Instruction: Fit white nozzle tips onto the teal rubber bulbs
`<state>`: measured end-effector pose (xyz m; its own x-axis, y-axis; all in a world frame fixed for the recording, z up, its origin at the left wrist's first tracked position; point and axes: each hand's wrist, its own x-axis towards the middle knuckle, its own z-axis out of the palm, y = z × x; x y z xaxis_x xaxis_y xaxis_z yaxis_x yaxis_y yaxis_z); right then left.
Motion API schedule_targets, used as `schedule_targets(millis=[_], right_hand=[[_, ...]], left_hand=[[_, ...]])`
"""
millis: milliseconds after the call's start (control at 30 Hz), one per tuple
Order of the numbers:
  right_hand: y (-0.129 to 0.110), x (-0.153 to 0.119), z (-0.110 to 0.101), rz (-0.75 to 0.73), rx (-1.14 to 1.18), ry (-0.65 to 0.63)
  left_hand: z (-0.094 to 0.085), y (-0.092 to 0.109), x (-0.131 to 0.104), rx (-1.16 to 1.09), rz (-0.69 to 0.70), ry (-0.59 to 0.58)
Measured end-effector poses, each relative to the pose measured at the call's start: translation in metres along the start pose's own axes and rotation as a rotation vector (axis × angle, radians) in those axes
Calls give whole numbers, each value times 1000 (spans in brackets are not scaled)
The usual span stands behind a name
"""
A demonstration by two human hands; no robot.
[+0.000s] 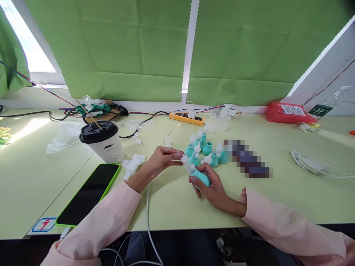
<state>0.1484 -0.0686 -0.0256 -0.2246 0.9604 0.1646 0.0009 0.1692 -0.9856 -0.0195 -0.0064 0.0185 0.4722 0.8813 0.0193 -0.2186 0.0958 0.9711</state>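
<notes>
Right hand wrapped round a turquoise bulb above the table, left hand pinching a white tip at the end of its clear tube, other bulbs grouped just beyond

Left grip pinches while right grip curls.
</notes>
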Motion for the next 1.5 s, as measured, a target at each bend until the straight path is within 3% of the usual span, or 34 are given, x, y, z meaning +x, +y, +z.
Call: schedule_targets(millis=[167,433,667,800,900,1033,1233,1500], right_hand=[[-1,-3,1,48,-1,-15],[1,-4,1,-20,-103,57],[4,-3,0,-46,-174,99],[5,-2,0,-69,-191,134],[5,-2,0,-78,-192,132],[4,-1,0,-94,-188,124],[6,-2,1,-127,-213,145],[2,0,2,-201,-313,213]], left_hand=[[1,0,-1,92,37,37],[0,5,-3,283,102,41],[4,-2,-1,178,91,77],[7,-4,-2,182,67,18],[10,-2,-4,237,124,-7],[18,-4,-8,272,220,86],[31,-15,-12,111,282,207],[35,-19,-12,219,350,302]])
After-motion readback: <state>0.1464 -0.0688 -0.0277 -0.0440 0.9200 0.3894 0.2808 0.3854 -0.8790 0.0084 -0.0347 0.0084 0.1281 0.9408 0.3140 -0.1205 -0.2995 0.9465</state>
